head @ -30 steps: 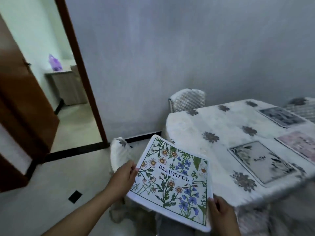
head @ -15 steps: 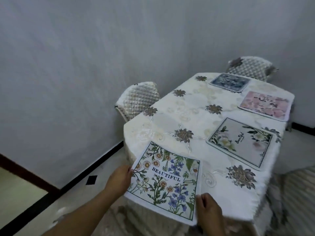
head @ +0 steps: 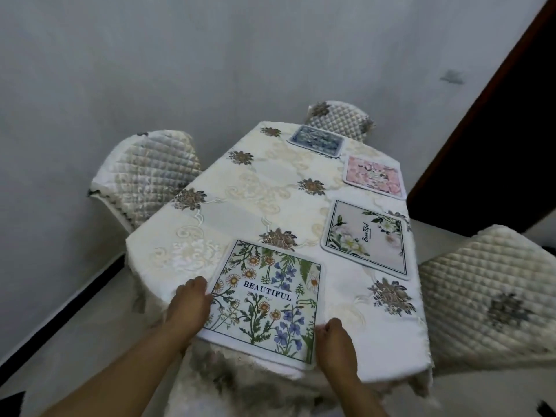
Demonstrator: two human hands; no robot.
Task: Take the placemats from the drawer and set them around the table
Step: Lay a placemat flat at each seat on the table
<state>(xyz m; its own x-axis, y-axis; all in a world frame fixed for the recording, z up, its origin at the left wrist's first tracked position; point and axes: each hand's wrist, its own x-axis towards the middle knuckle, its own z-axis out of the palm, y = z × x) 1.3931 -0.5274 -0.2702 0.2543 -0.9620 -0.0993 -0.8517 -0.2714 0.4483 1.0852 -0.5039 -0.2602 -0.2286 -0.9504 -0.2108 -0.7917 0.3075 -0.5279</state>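
The mat (head: pixel 266 299) lies at the bench's (head: pixel 264 188) near edge, left hand (head: pixel 188 307) and right hand (head: pixel 337 341) pinching its near corners; best slide it square, clear of the overhang, flatten it, then let go.

At lower centre of the frame, the white-bordered wildflower placemat printed "BEAUTIFUL" (head: pixel 264 299) looks smooth, matt and flexible. The cream embroidered cloth table cover (head: pixel 255 191) beneath has a faint sheen and raised stitched flowers. The 3 quilted cream fabric chair covers (head: pixel 493 290) show a satiny, diamond-stitched, padded surface. The upper wall (head: pixel 150 55) is matt grey.
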